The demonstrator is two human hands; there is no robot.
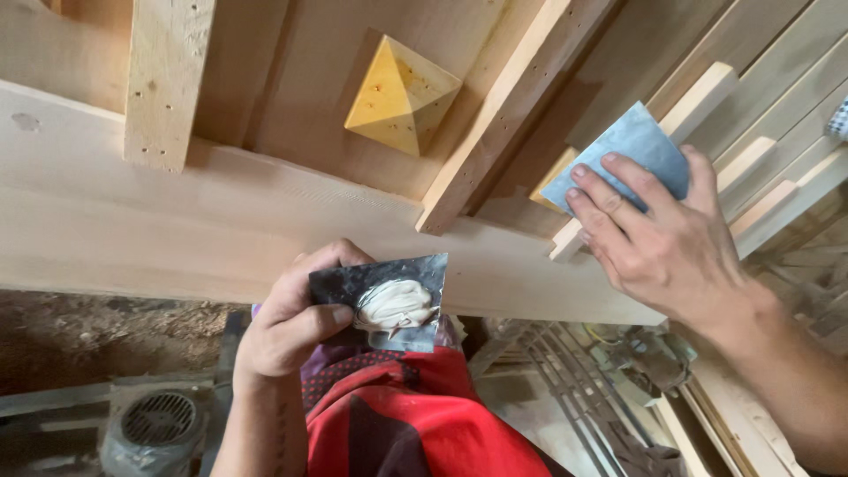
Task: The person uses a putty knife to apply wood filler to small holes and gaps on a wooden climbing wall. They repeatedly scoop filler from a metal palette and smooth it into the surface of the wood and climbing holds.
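**Both hands up at the work, both gripping**

Left hand (287, 322): comes up from the bottom edge of the view, forearm near vertical, wrist straight. Fingers curled in, thumb (322, 320) laid flat across the top, pinching. Sits just under the near edge of the long board.

Right hand (658, 234): enters from the lower right corner, forearm angled up-left. Palm down, fingers (609, 199) extended and spread slightly, pressing flat. Thumb hidden underneath. Hands well apart.

Yellow wood pyramid block (402, 95) on panel; grey motor (155, 428) below; red cloth (415, 424).
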